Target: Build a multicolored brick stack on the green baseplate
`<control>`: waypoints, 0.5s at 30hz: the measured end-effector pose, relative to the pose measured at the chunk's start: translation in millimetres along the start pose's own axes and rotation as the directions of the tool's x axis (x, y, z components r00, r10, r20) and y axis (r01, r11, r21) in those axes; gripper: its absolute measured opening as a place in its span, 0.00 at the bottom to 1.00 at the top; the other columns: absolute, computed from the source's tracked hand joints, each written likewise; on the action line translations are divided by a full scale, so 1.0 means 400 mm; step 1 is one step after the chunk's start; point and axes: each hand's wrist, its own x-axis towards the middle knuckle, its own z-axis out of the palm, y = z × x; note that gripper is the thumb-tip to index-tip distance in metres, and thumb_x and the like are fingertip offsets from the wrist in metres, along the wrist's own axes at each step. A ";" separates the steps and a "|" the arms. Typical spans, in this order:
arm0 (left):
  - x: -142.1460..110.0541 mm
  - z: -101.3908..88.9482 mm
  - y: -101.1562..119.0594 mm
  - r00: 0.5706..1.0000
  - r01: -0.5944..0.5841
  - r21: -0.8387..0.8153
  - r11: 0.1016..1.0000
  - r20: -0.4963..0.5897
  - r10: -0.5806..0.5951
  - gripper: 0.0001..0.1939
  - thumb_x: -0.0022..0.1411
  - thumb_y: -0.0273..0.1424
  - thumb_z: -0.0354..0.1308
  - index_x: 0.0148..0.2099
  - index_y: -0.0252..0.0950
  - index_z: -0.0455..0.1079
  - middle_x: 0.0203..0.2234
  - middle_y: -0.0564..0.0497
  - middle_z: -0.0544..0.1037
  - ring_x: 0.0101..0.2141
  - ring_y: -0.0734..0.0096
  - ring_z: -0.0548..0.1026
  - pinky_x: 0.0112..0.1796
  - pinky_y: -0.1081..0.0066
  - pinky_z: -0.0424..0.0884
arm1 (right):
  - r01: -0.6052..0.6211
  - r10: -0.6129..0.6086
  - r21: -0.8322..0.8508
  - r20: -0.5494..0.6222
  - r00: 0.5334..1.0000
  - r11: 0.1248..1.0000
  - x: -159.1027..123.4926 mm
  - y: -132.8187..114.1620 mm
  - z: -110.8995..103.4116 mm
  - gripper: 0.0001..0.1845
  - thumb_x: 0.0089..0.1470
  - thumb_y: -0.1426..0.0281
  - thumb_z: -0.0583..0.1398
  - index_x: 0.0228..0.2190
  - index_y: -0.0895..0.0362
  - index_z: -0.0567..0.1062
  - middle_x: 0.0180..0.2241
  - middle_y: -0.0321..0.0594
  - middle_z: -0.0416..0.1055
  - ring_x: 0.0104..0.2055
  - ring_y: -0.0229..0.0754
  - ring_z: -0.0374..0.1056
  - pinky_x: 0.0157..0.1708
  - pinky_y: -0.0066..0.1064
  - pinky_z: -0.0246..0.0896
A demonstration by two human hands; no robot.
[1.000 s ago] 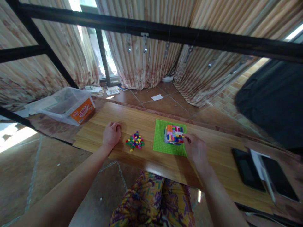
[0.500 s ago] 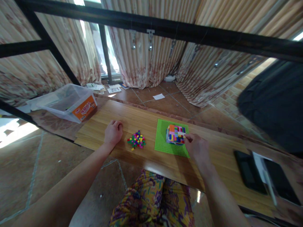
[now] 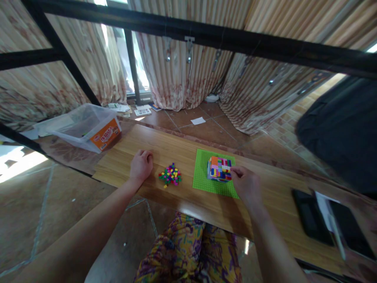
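Striped curtains (image 3: 176,78) hang beyond the long wooden table (image 3: 171,137). A clear tub (image 3: 91,129) with an orange label sits off the table's far left corner, and a dark tablet (image 3: 310,216) lies toward the right end. Near the middle is a green baseplate (image 3: 201,173). The left hand (image 3: 141,165) rests on the wood, fingers curled into a loose fist, nothing showing in them. The right hand (image 3: 246,184) has thumb and forefinger drawn together at the block's right edge; whether they grip a brick, I can't tell. That many-coloured block (image 3: 220,169) stands on the baseplate. Left of it, loose bricks (image 3: 170,175) lie heaped, just beside the left hand.
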 end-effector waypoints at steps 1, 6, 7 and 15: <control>0.000 0.000 0.000 1.000 0.002 0.002 1.000 0.002 -0.002 0.14 0.64 0.31 0.46 0.38 0.36 0.74 0.38 0.44 0.75 0.41 0.62 0.74 0.42 0.66 0.69 | -0.018 0.019 0.039 -0.008 1.000 0.999 -0.001 0.003 0.001 0.14 0.50 0.65 0.56 0.30 0.57 0.81 0.29 0.42 0.79 0.30 0.45 0.73 0.33 0.34 0.62; -0.001 -0.002 0.001 1.000 0.007 -0.002 1.000 0.000 -0.007 0.14 0.64 0.31 0.46 0.39 0.36 0.74 0.38 0.44 0.75 0.41 0.62 0.74 0.43 0.66 0.69 | -0.148 0.155 0.301 0.002 0.988 0.942 0.005 0.026 0.024 0.14 0.45 0.60 0.61 0.28 0.57 0.81 0.28 0.43 0.79 0.30 0.47 0.73 0.32 0.35 0.65; -0.001 -0.002 0.001 1.000 0.009 -0.002 1.000 0.001 -0.009 0.14 0.64 0.31 0.46 0.39 0.37 0.74 0.38 0.44 0.75 0.41 0.62 0.74 0.43 0.66 0.69 | -0.175 0.185 0.366 0.010 0.983 0.914 0.007 0.032 0.029 0.15 0.43 0.59 0.63 0.28 0.57 0.80 0.27 0.42 0.79 0.29 0.46 0.73 0.31 0.35 0.66; 0.000 -0.005 0.005 1.000 0.007 0.003 1.000 0.008 -0.007 0.14 0.64 0.31 0.46 0.38 0.37 0.74 0.38 0.44 0.75 0.41 0.62 0.74 0.42 0.65 0.69 | -0.319 0.314 0.646 0.127 0.941 0.694 0.021 0.056 0.042 0.20 0.31 0.56 0.70 0.25 0.58 0.80 0.22 0.38 0.76 0.21 0.37 0.66 0.21 0.29 0.61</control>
